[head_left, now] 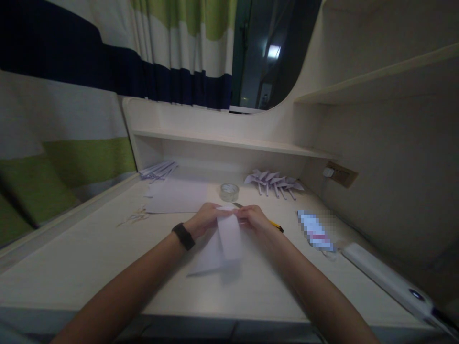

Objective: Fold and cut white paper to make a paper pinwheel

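From my head camera, my left hand (205,220) and my right hand (253,217) pinch the top edge of a pale lilac folded paper strip (229,236), which hangs down between them, just above another sheet lying on the cream desk (89,258). A small clear tape roll (229,192) sits just beyond my fingers; a yellow-handled craft knife (274,223) lies beside my right hand.

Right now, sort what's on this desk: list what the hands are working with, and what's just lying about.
In hand: left hand, right hand, paper strip.

Lying about: tape roll, folded paper pinwheels, paper sheet, yellow-handled knife, white lamp bar.
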The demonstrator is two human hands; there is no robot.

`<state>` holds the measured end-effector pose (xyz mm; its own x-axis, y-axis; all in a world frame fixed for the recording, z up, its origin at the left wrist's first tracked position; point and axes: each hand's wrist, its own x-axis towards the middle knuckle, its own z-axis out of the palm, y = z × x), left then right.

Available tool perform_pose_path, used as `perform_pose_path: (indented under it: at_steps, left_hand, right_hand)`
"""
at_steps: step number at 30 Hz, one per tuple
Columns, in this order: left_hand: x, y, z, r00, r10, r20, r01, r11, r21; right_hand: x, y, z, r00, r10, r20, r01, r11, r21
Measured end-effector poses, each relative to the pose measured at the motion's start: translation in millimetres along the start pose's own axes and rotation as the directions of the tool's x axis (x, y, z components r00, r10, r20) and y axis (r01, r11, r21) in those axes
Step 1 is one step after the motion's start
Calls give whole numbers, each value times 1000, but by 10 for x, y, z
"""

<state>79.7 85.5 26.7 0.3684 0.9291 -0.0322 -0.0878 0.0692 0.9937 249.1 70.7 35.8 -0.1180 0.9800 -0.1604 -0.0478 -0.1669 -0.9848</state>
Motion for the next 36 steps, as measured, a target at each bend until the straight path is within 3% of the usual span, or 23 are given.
perform_pose_path:
  at_steps: [6,10,14,20,23,26,32,36]
  left_hand:
    - [-4,-10,14,1000,4,-7,-3,998,67]
    - [5,-23,-6,998,27,-62,-22,996,86]
    - [19,-21,-21,996,33,-85,-25,995,100]
    - [35,21,-43,985,49,-163,-41,998,52]
    - [38,28,-60,993,40,-110,-41,999,-1]
    - [44,18,-87,998,51,-33,-52,998,-32]
    - [78,10,-160,990,54,-132,-53,999,8]
    - [86,14,-189,993,33,-114,-33,999,-1]
  right_hand:
    - [10,11,11,996,-47,-81,40,996,-80]
    - [2,17,19,1000,16,-8,-17,991,-134]
    - [-8,16,22,1000,23,-13,-25,988,-151]
    - [-6,41,12,992,59,112,-45,991,-125]
    - [-22,33,19,997,23,76,-9,984,-177]
    - [-55,11,26,993,-5,116,29,977,-212]
    - [-95,-25,18,974,115,196,-57,959,-277]
    - [-111,-48,16,967,157,201,-99,957,-272]
